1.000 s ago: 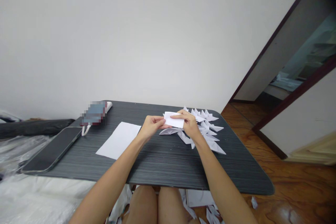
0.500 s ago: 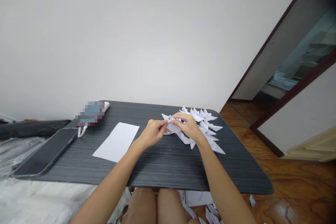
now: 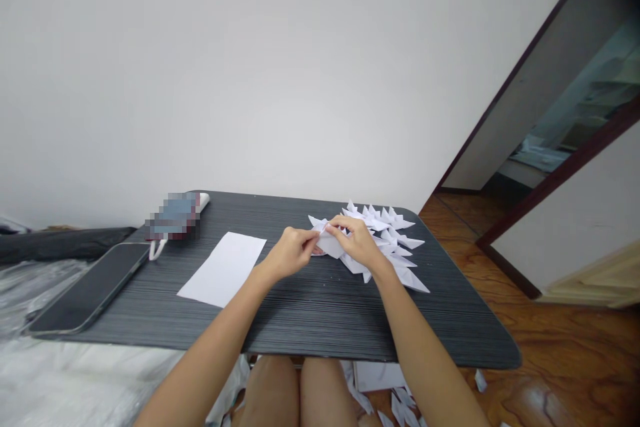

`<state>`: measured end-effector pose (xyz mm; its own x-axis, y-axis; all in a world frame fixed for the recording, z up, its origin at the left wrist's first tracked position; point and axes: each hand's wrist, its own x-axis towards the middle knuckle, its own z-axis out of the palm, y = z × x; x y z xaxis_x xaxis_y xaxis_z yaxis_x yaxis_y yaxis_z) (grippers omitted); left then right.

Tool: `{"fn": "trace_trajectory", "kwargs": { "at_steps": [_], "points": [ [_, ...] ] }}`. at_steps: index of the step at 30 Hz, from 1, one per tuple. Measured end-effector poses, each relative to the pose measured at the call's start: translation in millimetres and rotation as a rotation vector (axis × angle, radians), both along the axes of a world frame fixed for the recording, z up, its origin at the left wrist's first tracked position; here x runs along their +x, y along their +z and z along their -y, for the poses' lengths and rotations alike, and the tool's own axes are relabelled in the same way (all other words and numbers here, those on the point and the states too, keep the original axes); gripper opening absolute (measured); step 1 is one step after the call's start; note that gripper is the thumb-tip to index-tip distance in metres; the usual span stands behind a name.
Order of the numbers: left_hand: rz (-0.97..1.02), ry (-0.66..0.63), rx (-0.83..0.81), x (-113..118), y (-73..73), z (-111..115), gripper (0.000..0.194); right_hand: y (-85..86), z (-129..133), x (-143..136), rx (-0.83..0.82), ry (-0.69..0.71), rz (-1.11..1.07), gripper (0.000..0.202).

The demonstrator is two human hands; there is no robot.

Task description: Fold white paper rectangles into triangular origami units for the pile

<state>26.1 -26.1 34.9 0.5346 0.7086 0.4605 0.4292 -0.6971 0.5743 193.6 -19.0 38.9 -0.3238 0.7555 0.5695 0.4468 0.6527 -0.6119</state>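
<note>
Between both hands, over the middle of the dark table (image 3: 310,320), is a small folded white paper (image 3: 330,245). My left hand (image 3: 295,250) pinches its left side with thumb and fingers. Its right side is gripped by my right hand (image 3: 355,237), thumb below and fingers above. Folded paper boats (image 3: 400,253) with pointed ends lie in overlapping rows beside and behind my right hand, which hides some of them. A flat white sheet (image 3: 223,269) rests on the table left of my left hand.
On the table's left lie a black phone (image 3: 93,290) and a blurred device (image 3: 175,215) with a white cable (image 3: 157,249). Clear plastic wrap (image 3: 75,380) is at the far left. More folded papers (image 3: 403,407) lie on the floor beneath the table. A wall stands behind.
The folded paper between my fingers has tilted, and more of its flat face shows. Both hands have stayed in nearly the same place.
</note>
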Motion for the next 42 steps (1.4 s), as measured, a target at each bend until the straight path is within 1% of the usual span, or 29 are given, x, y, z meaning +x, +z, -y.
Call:
{"fn": "trace_trajectory", "kwargs": {
  "at_steps": [4, 7, 10, 14, 16, 18, 19, 21, 24, 27, 29, 31, 33, 36, 39, 42],
  "points": [
    [0.049, -0.029, -0.074, 0, -0.2, 0, 0.026, -4.4, -1, 0, 0.070, -0.041, 0.043, 0.019],
    [0.096, -0.059, -0.158, 1, -1.3, 0, 0.026, -6.3, -2, -1, 0.080, -0.069, 0.042, 0.021],
    [0.168, -0.062, -0.259, 1, -3.6, -1, 0.025, -6.1, -3, -1, 0.002, -0.073, 0.002, 0.024],
    [0.304, -0.071, -0.451, -1, -4.7, -5, 0.021, -4.1, -5, 2, -0.174, 0.012, -0.026, 0.026],
    [0.360, -0.089, -0.550, -2, -3.4, -6, 0.019, -3.1, -4, 4, -0.203, 0.029, -0.010, 0.026],
    [0.371, -0.103, -0.612, -2, -1.7, -7, 0.018, -2.6, -3, 3, -0.208, 0.019, -0.007, 0.028],
    [0.361, -0.104, -0.617, -2, -1.0, -7, 0.017, -2.5, -2, 2, -0.211, 0.017, -0.011, 0.029],
    [0.336, -0.078, -0.565, -1, -0.7, -7, 0.019, -2.7, 0, -2, -0.213, 0.035, -0.010, 0.029],
    [0.297, 0.034, -0.383, 0, -2.3, -5, 0.025, -3.7, 3, -9, -0.228, 0.067, 0.008, 0.030],
    [0.283, 0.161, -0.228, 0, -4.5, -3, 0.034, -4.4, 2, -11, -0.283, 0.108, -0.023, 0.029],
    [0.312, 0.230, -0.192, 1, -5.8, -2, 0.039, -4.2, 1, -9, -0.322, 0.122, -0.061, 0.028],
    [0.362, 0.273, -0.199, 1, -6.8, -2, 0.041, -3.8, -1, -7, -0.357, 0.116, -0.095, 0.029],
    [0.412, 0.262, -0.235, 2, -6.9, -3, 0.040, -3.4, -2, -4, -0.420, 0.120, -0.126, 0.032],
    [0.526, 0.157, -0.337, 2, -4.3, -6, 0.037, -3.9, -4, 1, -0.517, 0.134, -0.186, 0.033],
    [0.652, 0.024, -0.428, 0, 1.2, -9, 0.032, -5.8, -7, 7, -0.527, 0.118, -0.235, 0.034],
    [0.642, -0.029, -0.455, -1, 5.9, -9, 0.029, -7.7, -10, 13, -0.533, 0.122, -0.230, 0.035]
  ]
}}
